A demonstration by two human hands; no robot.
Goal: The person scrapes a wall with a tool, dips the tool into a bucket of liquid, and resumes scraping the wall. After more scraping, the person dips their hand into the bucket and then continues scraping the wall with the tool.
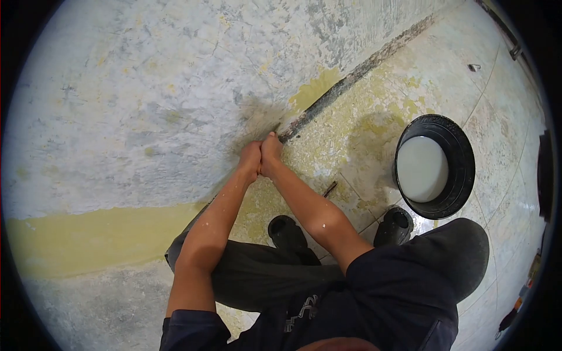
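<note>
My left hand [250,159] and my right hand [271,154] are closed together low against the wall [146,117]. A thin dark scraper tip [277,126] pokes out beyond the fingers; the rest of the tool is hidden in my grip. Its end is by the wall's foot, near the dark strip [328,98] along the corner. The wall is patchy white and grey, with a yellow paint band [105,237] lower left and a small yellow patch [316,88] above the strip. Yellow flakes [316,152] litter the floor beside my hands.
A black bucket [462,175] with whitish liquid [421,169] stands on the tiles to the right. A small dark stick-like piece [331,188] lies near my dark shoes [287,231]. A small metal piece [473,68] rests farther off; assorted items [518,304] line the right edge.
</note>
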